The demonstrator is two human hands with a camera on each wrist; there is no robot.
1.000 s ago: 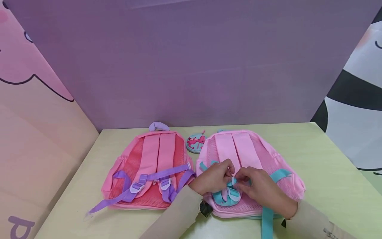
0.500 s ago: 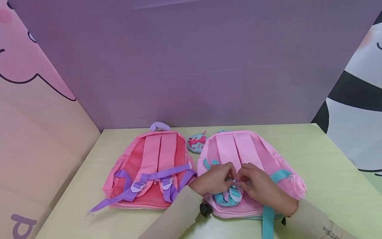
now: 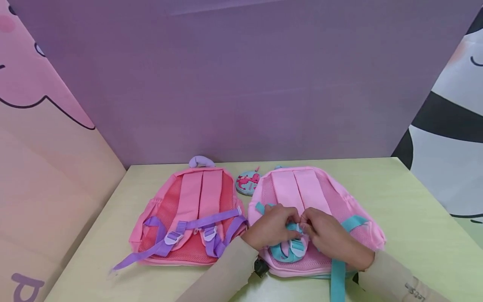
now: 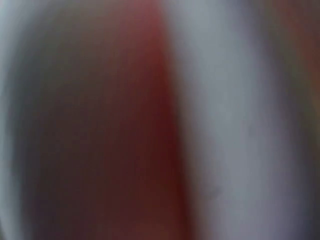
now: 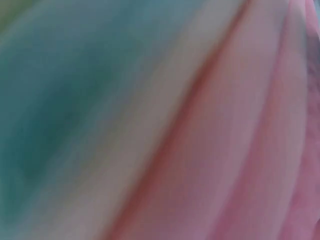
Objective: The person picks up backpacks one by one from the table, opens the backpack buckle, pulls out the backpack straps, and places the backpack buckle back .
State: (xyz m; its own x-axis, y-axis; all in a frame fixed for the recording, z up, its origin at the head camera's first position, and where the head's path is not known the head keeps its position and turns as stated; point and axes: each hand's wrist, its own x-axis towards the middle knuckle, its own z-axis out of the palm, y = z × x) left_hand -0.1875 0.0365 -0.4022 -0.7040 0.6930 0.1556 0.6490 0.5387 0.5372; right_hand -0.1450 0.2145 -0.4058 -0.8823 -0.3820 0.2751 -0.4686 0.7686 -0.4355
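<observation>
A light pink backpack (image 3: 286, 184) lies with its back panel and shoulder straps facing up. My left hand (image 3: 269, 228) pinches the teal webbing strap (image 3: 288, 256) above a white plastic buckle (image 3: 297, 247). Close against it, my right hand (image 3: 330, 237) has its thumb and index finger pinched at the same webbing; the fingertips partly hide what they hold. Another teal strap (image 3: 337, 281) runs under the right wrist and past the table's front edge. The left wrist view is too blurred to read. Blurred teal webbing (image 5: 65, 110) fills the left of the right wrist view.
A coral backpack (image 3: 192, 197) with purple straps (image 3: 211, 218) lies to the left, its back panel also up. Between the bags, toward the rear, sits a small round teal pouch (image 3: 247, 183). A purple partition (image 3: 241, 84) stands behind the table (image 3: 407, 235).
Both hands stay at the teal webbing with small finger movements. The right fingertips have shifted slightly, and more teal webbing shows below the left fingers. The bags have not moved on the table.
</observation>
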